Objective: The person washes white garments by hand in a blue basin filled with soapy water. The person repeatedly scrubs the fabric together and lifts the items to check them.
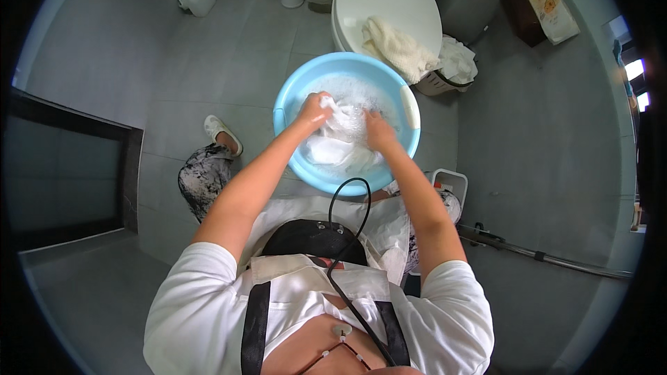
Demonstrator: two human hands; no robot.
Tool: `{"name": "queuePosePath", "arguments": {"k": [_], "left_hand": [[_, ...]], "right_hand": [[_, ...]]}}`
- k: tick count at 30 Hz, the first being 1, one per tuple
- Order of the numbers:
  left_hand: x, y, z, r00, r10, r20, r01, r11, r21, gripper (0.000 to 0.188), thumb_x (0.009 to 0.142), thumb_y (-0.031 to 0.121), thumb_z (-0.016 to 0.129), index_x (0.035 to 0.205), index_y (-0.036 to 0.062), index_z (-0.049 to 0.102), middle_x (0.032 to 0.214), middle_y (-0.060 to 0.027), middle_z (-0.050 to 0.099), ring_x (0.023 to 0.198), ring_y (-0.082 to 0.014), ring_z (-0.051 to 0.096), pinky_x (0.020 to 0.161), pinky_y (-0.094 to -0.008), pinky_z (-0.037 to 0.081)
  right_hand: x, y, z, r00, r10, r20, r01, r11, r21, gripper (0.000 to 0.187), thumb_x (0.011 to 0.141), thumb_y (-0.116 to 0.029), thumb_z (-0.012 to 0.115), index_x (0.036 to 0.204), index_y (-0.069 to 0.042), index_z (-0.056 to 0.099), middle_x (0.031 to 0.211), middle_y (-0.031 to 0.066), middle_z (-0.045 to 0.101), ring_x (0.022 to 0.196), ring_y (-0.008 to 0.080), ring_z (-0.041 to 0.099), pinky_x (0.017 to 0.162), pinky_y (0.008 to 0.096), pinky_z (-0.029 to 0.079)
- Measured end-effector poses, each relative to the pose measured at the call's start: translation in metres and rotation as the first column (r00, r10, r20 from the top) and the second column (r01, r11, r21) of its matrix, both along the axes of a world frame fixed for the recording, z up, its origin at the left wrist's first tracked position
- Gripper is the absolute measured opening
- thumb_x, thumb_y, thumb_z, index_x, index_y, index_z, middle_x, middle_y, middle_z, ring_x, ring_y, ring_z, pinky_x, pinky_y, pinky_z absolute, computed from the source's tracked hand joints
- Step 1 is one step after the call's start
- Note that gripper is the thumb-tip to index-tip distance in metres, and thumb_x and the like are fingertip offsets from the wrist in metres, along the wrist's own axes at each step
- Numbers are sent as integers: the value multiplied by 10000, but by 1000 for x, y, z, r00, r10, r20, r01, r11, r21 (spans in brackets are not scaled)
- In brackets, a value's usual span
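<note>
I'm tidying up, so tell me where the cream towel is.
In the head view, the towel lies on the toilet lid, upper right of centre, beside the basin and basket.

The left forearm (267, 167) and right forearm (411, 184) are bare, stretched forward from the body and slanting inward toward each other. The left hand (317, 111) is bent in a curled grip, its fingers turned inward. The right hand (379, 130) points ahead, back upward, fingertips partly hidden. The two hands stand apart.
</note>
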State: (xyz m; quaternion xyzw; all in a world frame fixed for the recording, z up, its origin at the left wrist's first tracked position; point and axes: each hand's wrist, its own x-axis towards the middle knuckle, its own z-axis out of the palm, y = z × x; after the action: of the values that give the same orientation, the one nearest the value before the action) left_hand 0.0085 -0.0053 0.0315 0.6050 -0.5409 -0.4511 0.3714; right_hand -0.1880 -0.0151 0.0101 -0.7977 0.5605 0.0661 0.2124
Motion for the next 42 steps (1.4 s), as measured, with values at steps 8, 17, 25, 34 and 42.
{"name": "queuePosePath", "arguments": {"k": [8,17,25,34,42], "left_hand": [[-10,14,39,242,125,-962,105,982,154,370,588,-49,420,937,53,492,934,-101,511,918,-259,512,849,-357,424],[4,6,46,-44,163,-986,-31,986,164,355,653,-8,444,998,59,492,1060,-131,516,996,-301,492,927,-433,365],[-16,27,25,36,335,-942,-14,942,335,334,756,191,522,1067,85,463,1106,-150,492,1062,-323,450,932,-486,328],[-45,4,24,34,57,-998,291,954,65,427,856,441,423,1094,95,499,955,-104,550,788,-195,564,668,-310,491],[-85,20,37,208,472,-857,-34,879,476,278,845,281,394,978,67,510,899,-67,549,803,-187,551,698,-311,475]], "right_hand": [[-35,-7,41,589,-131,797,-121,961,248,758,727,-247,649,1328,-63,224,1323,161,303,1251,256,249,1002,349,226],[-18,-8,35,298,-537,789,-99,805,585,480,732,-163,591,1158,-38,408,1094,82,498,903,174,524,771,295,446],[-4,12,71,-60,-499,865,145,853,502,327,759,-150,492,1072,-79,430,984,72,517,836,219,529,677,361,472],[41,75,123,649,376,661,39,852,-523,330,638,-158,628,959,-129,563,850,85,573,717,257,577,583,342,470],[29,9,71,553,149,820,450,775,-444,169,658,-186,627,737,-62,545,888,127,530,825,313,529,674,383,437]]}}
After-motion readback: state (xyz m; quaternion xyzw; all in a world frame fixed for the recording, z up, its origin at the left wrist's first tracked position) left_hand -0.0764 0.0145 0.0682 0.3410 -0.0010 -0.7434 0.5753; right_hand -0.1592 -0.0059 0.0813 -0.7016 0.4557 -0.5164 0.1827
